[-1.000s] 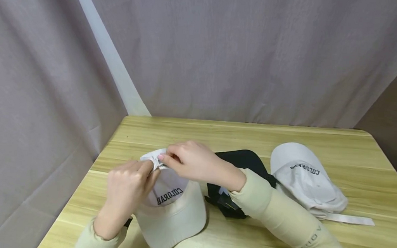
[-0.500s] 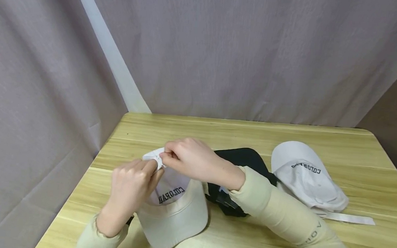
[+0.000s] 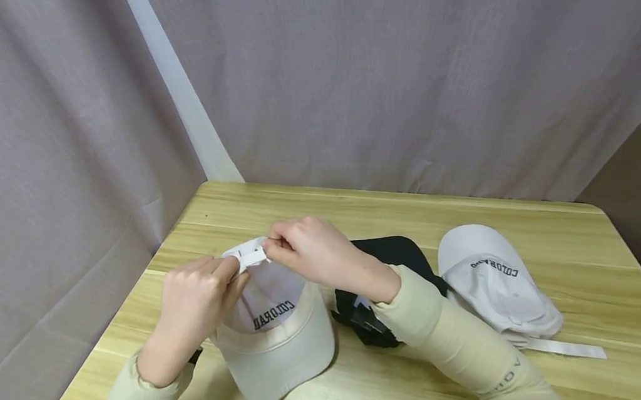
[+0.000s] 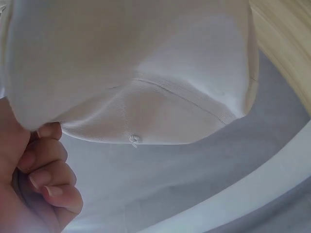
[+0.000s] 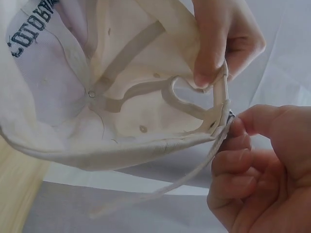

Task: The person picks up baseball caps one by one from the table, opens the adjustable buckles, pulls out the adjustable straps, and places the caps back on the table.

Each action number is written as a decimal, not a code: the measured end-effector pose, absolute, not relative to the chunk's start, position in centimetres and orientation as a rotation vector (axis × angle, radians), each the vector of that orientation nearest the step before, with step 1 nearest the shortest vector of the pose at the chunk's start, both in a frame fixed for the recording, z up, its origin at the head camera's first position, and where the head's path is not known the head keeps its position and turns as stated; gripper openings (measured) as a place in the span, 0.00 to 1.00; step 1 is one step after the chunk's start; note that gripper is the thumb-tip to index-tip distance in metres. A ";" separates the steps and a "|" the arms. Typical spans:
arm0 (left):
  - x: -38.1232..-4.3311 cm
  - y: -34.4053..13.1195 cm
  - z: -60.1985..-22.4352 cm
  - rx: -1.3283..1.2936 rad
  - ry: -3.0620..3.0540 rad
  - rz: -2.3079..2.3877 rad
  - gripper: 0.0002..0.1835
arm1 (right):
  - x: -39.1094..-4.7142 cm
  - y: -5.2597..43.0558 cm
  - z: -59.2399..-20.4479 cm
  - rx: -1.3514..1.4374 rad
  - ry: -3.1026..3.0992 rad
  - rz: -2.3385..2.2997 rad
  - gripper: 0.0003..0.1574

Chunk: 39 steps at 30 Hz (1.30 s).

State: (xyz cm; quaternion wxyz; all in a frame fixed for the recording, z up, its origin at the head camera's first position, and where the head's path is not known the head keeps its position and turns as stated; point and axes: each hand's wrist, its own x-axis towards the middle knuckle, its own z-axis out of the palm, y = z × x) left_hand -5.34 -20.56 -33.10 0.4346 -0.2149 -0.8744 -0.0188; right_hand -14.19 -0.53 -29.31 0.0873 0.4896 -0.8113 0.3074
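A white baseball cap (image 3: 278, 372) is held with its inside facing me, brim toward the front, the lettering inside reading backwards. At its back, my left hand (image 3: 194, 303) pinches the adjustment strap (image 3: 252, 257) near one side of the opening. My right hand (image 3: 316, 253) pinches the strap's other side, at the buckle (image 5: 231, 115), thumb against finger. From there a loose strap end (image 5: 165, 188) hangs down in the right wrist view. The left wrist view has the cap's crown (image 4: 121, 53) filling the top, with the left hand's curled fingers (image 4: 53, 179) at its edge.
A black cap (image 3: 392, 249) lies behind my right forearm, partly hidden by it. Farther right rests a second white cap (image 3: 495, 283), its strap (image 3: 565, 349) stretched out to the right. All lie on a wooden table (image 3: 384, 393), with grey curtains (image 3: 363, 84) behind.
My left hand has drawn a little to the left, away from the right hand, and more of the strap shows between them. The cap has shifted slightly left too.
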 end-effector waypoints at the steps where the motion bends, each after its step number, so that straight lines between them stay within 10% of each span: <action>1: -5.3 -20.6 -33.1 -0.528 -2.179 -0.047 0.17 | -14.2 -0.5 -29.3 1.455 -2.415 0.914 0.13; 39: -5.8 -20.9 -32.6 -0.477 -2.092 0.015 0.08 | -14.8 -0.6 -30.5 1.404 -2.289 1.002 0.16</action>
